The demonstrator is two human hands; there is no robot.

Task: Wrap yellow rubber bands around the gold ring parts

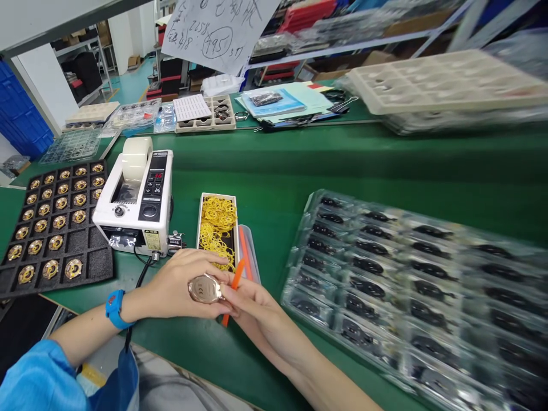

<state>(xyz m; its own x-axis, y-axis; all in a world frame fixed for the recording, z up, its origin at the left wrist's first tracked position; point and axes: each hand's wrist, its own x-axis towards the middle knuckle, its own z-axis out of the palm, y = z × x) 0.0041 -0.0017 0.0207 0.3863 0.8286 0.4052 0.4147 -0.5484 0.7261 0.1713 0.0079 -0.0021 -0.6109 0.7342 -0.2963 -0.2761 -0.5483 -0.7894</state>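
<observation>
My left hand (182, 279), wearing a blue wristband (115, 309), is closed around a rose-gold watch case (204, 289) with its back facing up. An orange plastic stick (238, 274) passes through the fingers of my right hand (252, 299). That hand's thumb and fingertips meet the right edge of the watch case. The exact shape of the stick is partly hidden by the fingers. Just beyond my hands stands a white box (200, 220) of yellow rings (217, 212), beside a shallow tray (256, 262) with a red-orange strip.
A white tape dispenser (103, 208) stands to the left. Beside it lies a black foam tray (96, 265) with several gold watch parts (55, 242). At right, a clear plastic tray (295, 268) holds rows of black pieces (369, 265). Beige trays (449, 105) rest on the back ledge.
</observation>
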